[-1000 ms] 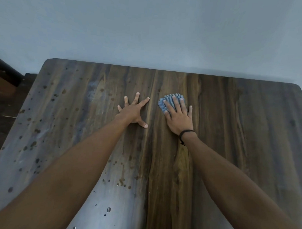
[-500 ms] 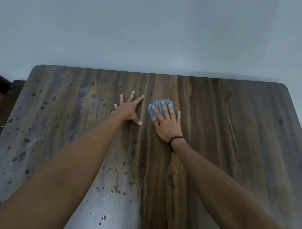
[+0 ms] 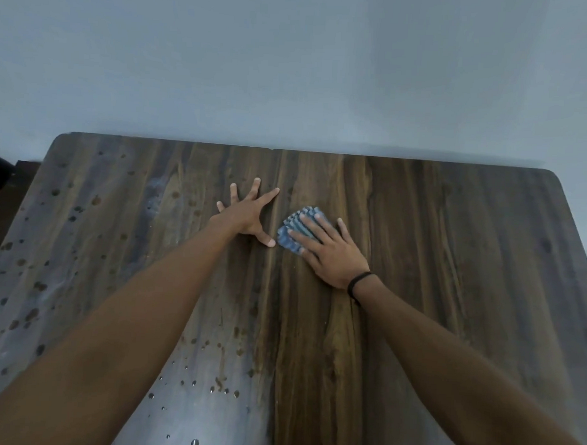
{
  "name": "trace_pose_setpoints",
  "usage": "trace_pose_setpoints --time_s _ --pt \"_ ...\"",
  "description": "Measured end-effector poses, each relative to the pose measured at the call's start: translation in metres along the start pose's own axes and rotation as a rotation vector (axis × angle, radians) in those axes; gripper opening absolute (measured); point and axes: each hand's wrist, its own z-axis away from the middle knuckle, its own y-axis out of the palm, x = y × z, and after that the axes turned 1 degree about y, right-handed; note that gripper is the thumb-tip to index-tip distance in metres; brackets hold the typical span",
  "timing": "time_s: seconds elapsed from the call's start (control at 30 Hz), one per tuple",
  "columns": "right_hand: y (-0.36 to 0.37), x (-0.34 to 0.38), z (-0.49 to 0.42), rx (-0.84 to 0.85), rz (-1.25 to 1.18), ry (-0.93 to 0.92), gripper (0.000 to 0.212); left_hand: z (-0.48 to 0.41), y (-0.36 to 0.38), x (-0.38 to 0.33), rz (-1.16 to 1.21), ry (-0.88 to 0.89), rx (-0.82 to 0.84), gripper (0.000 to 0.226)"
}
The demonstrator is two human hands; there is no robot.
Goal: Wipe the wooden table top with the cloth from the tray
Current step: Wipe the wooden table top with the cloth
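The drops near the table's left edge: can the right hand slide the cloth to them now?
Probably not directly: the left hand lies flat right beside the cloth, between the right hand and the drops.

table top point(image 3: 450, 261) dark grained wood, wet sheen; cloth point(image 3: 293, 234) ribbed blue fabric.

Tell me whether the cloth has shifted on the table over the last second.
Yes. The blue cloth under the right hand has slid back toward the person, leaving a wider gap to the wooden table at its far edge.
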Motion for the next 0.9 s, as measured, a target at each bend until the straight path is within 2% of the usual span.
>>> trace_pose_setpoints --time_s 0.13,0.17,0.27,0.33,0.53,0.7,0.77,0.83,0.9 --pt "-0.015 -0.01 -0.04 -0.046 -0.112 0.307 0.053 -0.006 -0.005 -0.001 0.018 -0.023 -0.031 0.129" --pt "-0.013 -0.001 -0.042 -0.053 -0.101 0.322 0.054 -0.006 -0.007 -0.002 0.017 -0.026 -0.033 0.13" --pt "-0.001 0.019 -0.021 -0.023 -0.01 0.14 0.054 -0.008 -0.01 -0.003 0.018 -0.031 -0.023 0.134" --pt "-0.004 0.008 -0.022 -0.004 0.006 0.081 0.053 -0.008 -0.01 -0.006 0.008 -0.038 -0.016 0.136" --pt "-0.025 -0.015 -0.085 -0.052 -0.11 0.359 0.054 -0.005 -0.013 -0.009 -0.001 -0.059 -0.003 0.138" --pt "-0.017 -0.01 -0.068 -0.026 -0.002 0.118 0.054 -0.009 -0.017 -0.015 0.0 -0.067 0.025 0.144" --pt "-0.027 -0.028 -0.084 -0.049 -0.042 0.188 0.053 -0.008 -0.019 -0.016 0.002 -0.083 0.037 0.146" --pt "-0.033 -0.034 -0.098 -0.07 -0.125 0.354 0.053 -0.007 -0.019 -0.017 0.001 -0.092 0.045 0.147" --pt "-0.03 -0.023 -0.098 -0.085 -0.13 0.369 0.054 -0.007 -0.021 -0.017 -0.005 -0.099 0.051 0.148"
